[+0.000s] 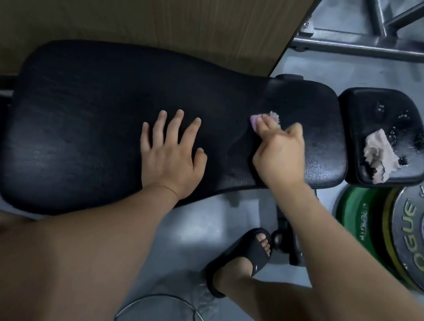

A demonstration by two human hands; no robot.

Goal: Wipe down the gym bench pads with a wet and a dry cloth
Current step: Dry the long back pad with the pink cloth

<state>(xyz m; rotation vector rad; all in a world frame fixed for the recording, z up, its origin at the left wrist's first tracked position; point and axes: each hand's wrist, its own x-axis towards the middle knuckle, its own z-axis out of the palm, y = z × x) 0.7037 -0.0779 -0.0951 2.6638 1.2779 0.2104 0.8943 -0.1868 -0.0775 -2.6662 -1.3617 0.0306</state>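
Head view: your long black vinyl back pad (99, 128) dominates. Your left hand (173, 154) lies flat on its middle, fingers spread, likely bracing you. Your right hand (278, 154) clutches a small pink cloth (254, 121) at its narrow end, the cloth poking past your fingertips. A crumpled beige cloth (378, 156) lies just beyond that end.

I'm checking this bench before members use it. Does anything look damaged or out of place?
The small end pad stands out: pale specks and patches mark its black surface, either water drops or worn cover; I cannot tell which. A crumpled cloth lies loose on it.
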